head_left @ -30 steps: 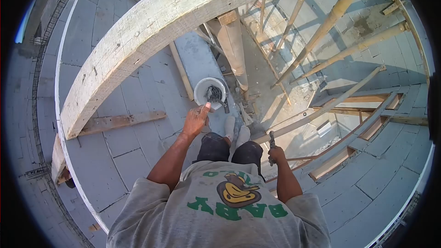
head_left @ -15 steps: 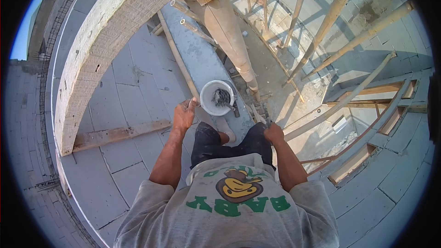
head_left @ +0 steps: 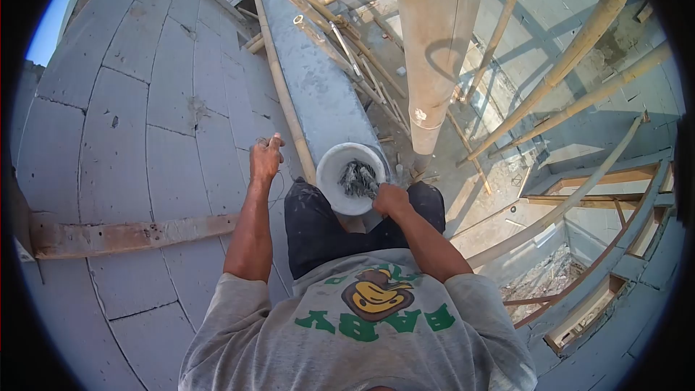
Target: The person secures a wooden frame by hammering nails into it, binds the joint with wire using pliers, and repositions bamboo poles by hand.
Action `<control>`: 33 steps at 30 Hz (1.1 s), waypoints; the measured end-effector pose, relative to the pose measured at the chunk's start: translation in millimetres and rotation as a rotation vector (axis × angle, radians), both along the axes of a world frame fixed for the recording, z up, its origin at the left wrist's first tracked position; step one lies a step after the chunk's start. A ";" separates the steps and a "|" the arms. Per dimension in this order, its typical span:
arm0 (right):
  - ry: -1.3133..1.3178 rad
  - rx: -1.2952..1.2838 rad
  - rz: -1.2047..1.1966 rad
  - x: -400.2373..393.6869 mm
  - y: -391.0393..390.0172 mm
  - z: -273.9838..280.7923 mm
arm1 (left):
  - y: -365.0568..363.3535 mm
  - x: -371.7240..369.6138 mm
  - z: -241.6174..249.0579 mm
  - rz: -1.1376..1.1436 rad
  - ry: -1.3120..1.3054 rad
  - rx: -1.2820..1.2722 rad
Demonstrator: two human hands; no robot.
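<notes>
Brought across to the bucket (head_left: pixel 331 191) near the bamboo pole (head_left: pixel 292 116), the right hand (head_left: pixel 392 200) is gripping a tool (head_left: pixel 371 187) dipped in dark mix (head_left: pixel 354 174), apparently working it, the next move probably calling for a firm grip, while the left hand (head_left: pixel 266 158) is hovering, fingers partly curled, any hold unclear.

Gap between left hand (head_left: pixel 266 158) and bucket (head_left: pixel 330 174), bamboo pole (head_left: pixel 285 87) in the way

bucket (head_left: pixel 331 174): smooth plastic | plank (head_left: pixel 137 237): rough wood | shirt (head_left: pixel 347 351): matt cloth | pole (head_left: pixel 282 85): smooth bamboo | blockwork (head_left: pixel 116 145): matt, pitted
</notes>
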State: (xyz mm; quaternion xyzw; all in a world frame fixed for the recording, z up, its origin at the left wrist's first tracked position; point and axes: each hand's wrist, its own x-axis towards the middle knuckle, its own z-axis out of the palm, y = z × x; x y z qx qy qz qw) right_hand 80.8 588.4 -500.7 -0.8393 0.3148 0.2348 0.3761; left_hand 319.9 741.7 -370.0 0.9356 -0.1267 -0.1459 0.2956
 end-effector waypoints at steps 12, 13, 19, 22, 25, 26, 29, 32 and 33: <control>-0.239 -0.104 0.196 42.3 42.0 -129.1 | 60.1 25.3 -182.1 0.076 0.132 0.082; -0.290 -0.116 0.146 38.6 43.1 -134.4 | 62.1 28.3 -189.0 0.056 0.159 0.099; -0.640 -0.290 -0.230 34.2 32.3 -160.8 | 85.1 40.3 -283.4 0.026 0.368 0.122; -0.631 -0.257 -0.327 41.7 33.0 -156.1 | 95.1 32.8 -315.5 0.007 0.383 0.228; -0.495 -0.266 -0.450 38.4 32.0 -176.3 | 102.6 12.2 -331.4 0.045 0.473 0.153; -0.406 -0.211 -0.537 35.0 27.2 -193.0 | 113.4 7.1 -352.4 0.053 0.502 0.047; -0.118 0.183 -0.701 26.6 16.7 -216.2 | 117.4 -16.9 -343.2 0.143 0.839 -0.351; -0.084 0.320 -0.702 30.7 20.2 -218.3 | 106.7 -32.3 -314.1 0.190 1.077 -0.510; -0.079 0.356 -0.721 33.7 17.2 -215.5 | 102.3 -31.8 -313.0 0.189 1.112 -0.522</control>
